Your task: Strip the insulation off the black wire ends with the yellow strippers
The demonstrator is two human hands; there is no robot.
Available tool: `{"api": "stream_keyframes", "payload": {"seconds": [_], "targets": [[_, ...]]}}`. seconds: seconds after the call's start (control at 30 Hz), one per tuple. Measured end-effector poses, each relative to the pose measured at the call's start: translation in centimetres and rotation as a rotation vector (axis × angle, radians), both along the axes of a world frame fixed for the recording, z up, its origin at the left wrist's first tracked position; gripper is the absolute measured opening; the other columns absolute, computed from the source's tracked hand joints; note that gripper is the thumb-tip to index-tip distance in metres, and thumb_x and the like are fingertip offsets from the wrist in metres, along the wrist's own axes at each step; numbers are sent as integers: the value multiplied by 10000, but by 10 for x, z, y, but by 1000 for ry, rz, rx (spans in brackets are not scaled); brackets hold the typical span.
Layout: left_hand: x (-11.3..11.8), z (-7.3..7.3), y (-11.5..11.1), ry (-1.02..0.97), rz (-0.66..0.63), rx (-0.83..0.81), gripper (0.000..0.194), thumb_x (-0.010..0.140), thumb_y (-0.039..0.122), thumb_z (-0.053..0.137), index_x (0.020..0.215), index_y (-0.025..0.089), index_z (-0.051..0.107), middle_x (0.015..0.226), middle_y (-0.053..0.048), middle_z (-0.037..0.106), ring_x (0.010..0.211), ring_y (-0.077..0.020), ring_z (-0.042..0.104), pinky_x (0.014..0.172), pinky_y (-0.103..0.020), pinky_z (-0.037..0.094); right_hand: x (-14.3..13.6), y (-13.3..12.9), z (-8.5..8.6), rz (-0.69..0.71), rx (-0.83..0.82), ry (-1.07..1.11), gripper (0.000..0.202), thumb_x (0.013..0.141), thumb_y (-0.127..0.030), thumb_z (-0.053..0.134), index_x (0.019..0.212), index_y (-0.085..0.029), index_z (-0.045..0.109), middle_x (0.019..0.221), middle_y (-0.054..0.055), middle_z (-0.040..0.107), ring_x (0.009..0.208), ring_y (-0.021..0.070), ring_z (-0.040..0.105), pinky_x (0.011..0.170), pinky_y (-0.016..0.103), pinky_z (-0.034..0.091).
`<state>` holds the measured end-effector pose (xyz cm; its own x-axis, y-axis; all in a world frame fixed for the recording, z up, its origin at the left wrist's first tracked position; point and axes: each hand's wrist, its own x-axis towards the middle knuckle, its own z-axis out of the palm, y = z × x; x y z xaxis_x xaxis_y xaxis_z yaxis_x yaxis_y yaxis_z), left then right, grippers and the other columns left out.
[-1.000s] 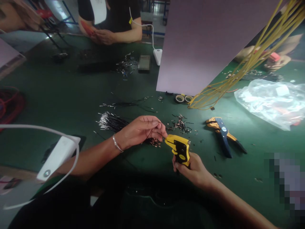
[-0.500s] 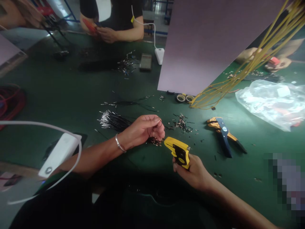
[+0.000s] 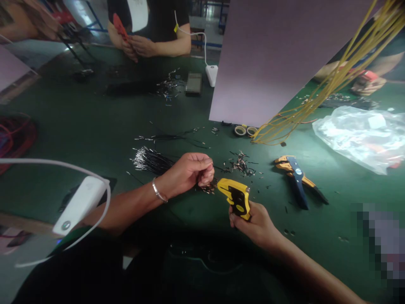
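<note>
My left hand, a bracelet at its wrist, is closed in a pinch on a thin black wire, mostly hidden by the fingers. Under and behind it lies a bundle of black wires with shiny tips at the left end. Copper-coloured wire ends show just below the fingers. My right hand grips a yellow pistol-shaped wire stripper, its nose pointing left at those ends, a small gap from my left hand. Past the stripper lies a pile of short cut bits.
Blue-and-orange pliers lie to the right, below a clear plastic bag. Yellow wires hang beside a pale panel. Tape rolls sit under it. A white power strip is at left. Co-workers' hands are across the table.
My left fingers have drawn slightly left and closed up more. The stripper has tilted a little more upright, its nose slightly higher. Across the table, a co-worker's red tool has been raised.
</note>
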<state>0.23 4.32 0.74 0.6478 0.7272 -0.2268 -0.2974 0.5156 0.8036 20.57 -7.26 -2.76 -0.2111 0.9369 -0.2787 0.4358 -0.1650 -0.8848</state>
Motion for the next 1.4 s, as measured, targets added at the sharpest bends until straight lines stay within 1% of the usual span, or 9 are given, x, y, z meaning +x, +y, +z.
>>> {"api": "stream_keyframes", "payload": {"seconds": [0.13, 0.27, 0.33, 0.43, 0.6, 0.8, 1.03, 1.2, 1.4], "targets": [[1, -9, 8, 6, -9, -95, 283, 812, 170, 614, 565, 122, 483, 521, 5, 443, 427, -55, 394, 398, -187, 213, 0, 1, 2, 35, 36, -6, 78, 713, -226, 510, 717, -169, 563, 591, 5, 609, 532, 141, 551, 522, 254, 415], [1, -7, 4, 15, -22, -93, 292, 806, 166, 616, 551, 123, 481, 502, 13, 422, 401, -37, 346, 387, -183, 165, 1, 7, 3, 11, -38, 38, 104, 721, -244, 508, 737, -165, 573, 590, 10, 614, 537, 142, 546, 518, 251, 418], [1, -3, 0, 29, -5, -72, 275, 812, 166, 607, 562, 119, 502, 509, 7, 438, 406, -37, 352, 392, -184, 174, 2, 10, 3, -3, -85, 70, 115, 725, -252, 510, 755, -162, 575, 587, 9, 613, 537, 142, 542, 521, 252, 423], [0, 2, -1, 46, 30, -38, 268, 811, 163, 607, 563, 118, 515, 497, 5, 441, 414, -39, 362, 401, -185, 187, 1, 8, 6, 17, -97, 76, 109, 729, -246, 513, 759, -160, 574, 597, 5, 605, 539, 136, 531, 519, 250, 416], [-3, -1, 7, 47, -4, -60, 292, 792, 164, 622, 537, 122, 484, 493, 16, 422, 387, -25, 316, 393, -195, 155, -1, 2, 14, 103, -26, 16, 116, 744, -238, 502, 745, -157, 586, 613, 15, 620, 557, 145, 547, 524, 256, 408], [-4, 1, 4, 41, 20, -52, 268, 781, 171, 643, 560, 122, 501, 506, 13, 448, 401, -23, 335, 400, -183, 178, 1, 11, 11, 20, -64, 43, 145, 761, -275, 519, 757, -157, 602, 584, 19, 639, 532, 151, 568, 519, 259, 437], [-6, 0, 9, 42, 8, -73, 287, 758, 166, 661, 536, 122, 485, 496, 11, 450, 387, -21, 331, 385, -179, 163, -4, 2, 17, 68, -59, 62, 91, 720, -228, 531, 723, -170, 602, 600, 11, 638, 539, 146, 565, 505, 248, 429], [-5, 2, 3, 34, 16, -67, 274, 762, 168, 657, 548, 120, 493, 504, 14, 458, 382, -19, 324, 386, -180, 176, 1, 7, 9, -5, -106, 106, 159, 766, -294, 555, 779, -149, 620, 593, 31, 647, 543, 165, 582, 540, 280, 453], [-4, 8, -6, 61, 41, -51, 245, 768, 167, 652, 567, 119, 522, 503, 14, 466, 402, -24, 352, 395, -176, 197, 3, 11, 2, -26, -105, 133, 165, 770, -299, 573, 789, -145, 628, 596, 30, 647, 545, 164, 590, 541, 284, 457]]}}
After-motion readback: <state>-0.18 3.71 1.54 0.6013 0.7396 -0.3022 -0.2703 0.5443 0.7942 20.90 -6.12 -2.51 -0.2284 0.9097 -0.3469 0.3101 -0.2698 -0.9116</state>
